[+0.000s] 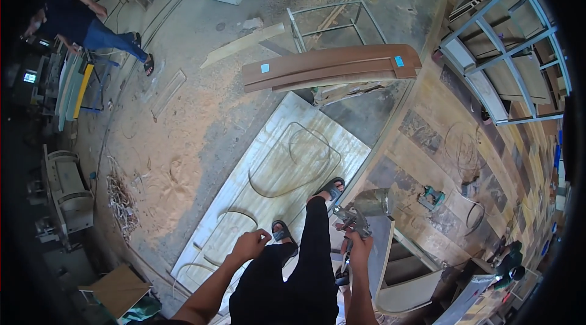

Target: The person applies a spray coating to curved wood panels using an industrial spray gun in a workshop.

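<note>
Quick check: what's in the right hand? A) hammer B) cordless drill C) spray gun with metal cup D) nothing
C: the right hand grips a spray gun whose metal cup sticks up beside it, while the left hand is loosely curled and holds nothing.

Curved boards lie beyond the floor panel, left of shelving.
</note>
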The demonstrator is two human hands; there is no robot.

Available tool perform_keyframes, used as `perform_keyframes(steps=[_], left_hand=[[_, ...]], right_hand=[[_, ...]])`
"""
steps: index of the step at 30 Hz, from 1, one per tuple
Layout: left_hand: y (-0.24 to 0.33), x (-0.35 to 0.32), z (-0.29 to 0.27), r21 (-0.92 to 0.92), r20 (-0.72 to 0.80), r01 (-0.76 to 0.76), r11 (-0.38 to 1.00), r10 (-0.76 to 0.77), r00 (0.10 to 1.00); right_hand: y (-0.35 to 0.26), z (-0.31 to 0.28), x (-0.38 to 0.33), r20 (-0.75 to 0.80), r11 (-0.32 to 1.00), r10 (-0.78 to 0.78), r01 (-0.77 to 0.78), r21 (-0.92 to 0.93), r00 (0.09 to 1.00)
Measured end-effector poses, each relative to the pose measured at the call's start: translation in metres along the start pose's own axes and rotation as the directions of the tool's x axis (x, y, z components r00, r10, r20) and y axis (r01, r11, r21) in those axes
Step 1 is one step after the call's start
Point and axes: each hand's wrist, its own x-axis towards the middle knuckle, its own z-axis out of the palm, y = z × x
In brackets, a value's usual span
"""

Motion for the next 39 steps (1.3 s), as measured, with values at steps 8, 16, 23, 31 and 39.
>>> perform_keyframes(steps=[8,16,23,31,39], left_hand=[[0.099,0.071,-0.073,0.127,-0.086,-0.041,0.991,0.053,0.995],[0.188,0.146,-0.205,0.252,-0.383,0.083,0.964,0.021,0.923],[0.188,0.294,-0.299,0.182,-0.427,-0.137,0.974,0.204,0.881],[0.179,0.574,-0.309,0.549,-0.328,-0.219,0.807,0.448,0.832],[0.183,0.660,-0.328,0.699,0.062,-0.455,0.552,0.586,0.808]], right_hand=[[-0.050,-0.032,0.086,-0.052,0.967,0.175,-0.161,0.199,0.983],[-0.111,-0.046,0.154,-0.104,0.869,0.345,-0.275,0.412,0.933],[-0.128,-0.028,0.196,-0.215,0.887,0.318,-0.210,0.411,0.923],[-0.102,0.060,0.237,-0.296,0.856,0.469,-0.344,0.386,0.832],[-0.084,0.135,0.262,-0.263,0.816,0.575,-0.518,0.257,0.775]])
